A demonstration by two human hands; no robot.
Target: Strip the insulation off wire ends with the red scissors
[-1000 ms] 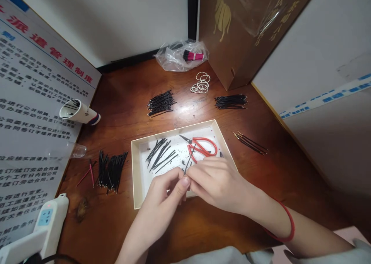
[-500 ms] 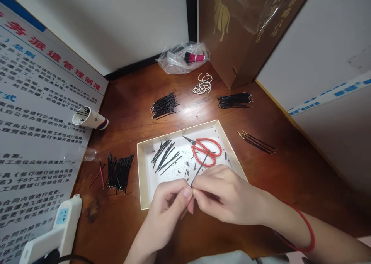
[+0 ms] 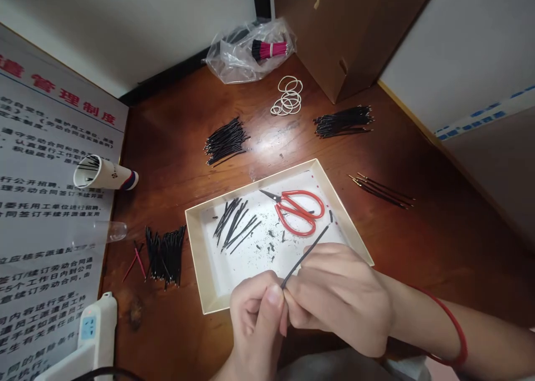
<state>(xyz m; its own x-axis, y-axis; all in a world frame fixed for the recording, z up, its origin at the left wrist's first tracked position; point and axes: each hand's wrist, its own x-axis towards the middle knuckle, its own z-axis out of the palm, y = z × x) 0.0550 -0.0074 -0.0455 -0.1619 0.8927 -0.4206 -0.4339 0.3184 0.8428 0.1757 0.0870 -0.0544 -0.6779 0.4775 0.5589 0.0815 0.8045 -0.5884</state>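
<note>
A thin black wire [image 3: 307, 257] slants up and right from between my hands, its far end over the box. My left hand [image 3: 257, 320] pinches its lower end between thumb and forefinger. Pressed up against it, my right hand [image 3: 343, 297] has its fingertips closed on the same wire; what lies under the fingers is hidden. Beyond the hands is a shallow white box [image 3: 240, 283] with red-handled scissors [image 3: 298, 211], black tube pieces [image 3: 236, 225] and small black scraps [image 3: 270, 250].
Bundles of black wires lie at left [image 3: 165, 258], back [image 3: 227, 140] and back right [image 3: 343, 121]. Loose wires [image 3: 382, 193] lie right of the box. Rubber bands [image 3: 288, 97], a plastic bag [image 3: 229, 55], a tipped paper cup [image 3: 106, 173] and a power strip [image 3: 98, 325] surround the work area.
The view has shifted and tilted down. My right hand has turned, knuckles more upward, and the black wire leans further to the right. Both hands still pinch it.
</note>
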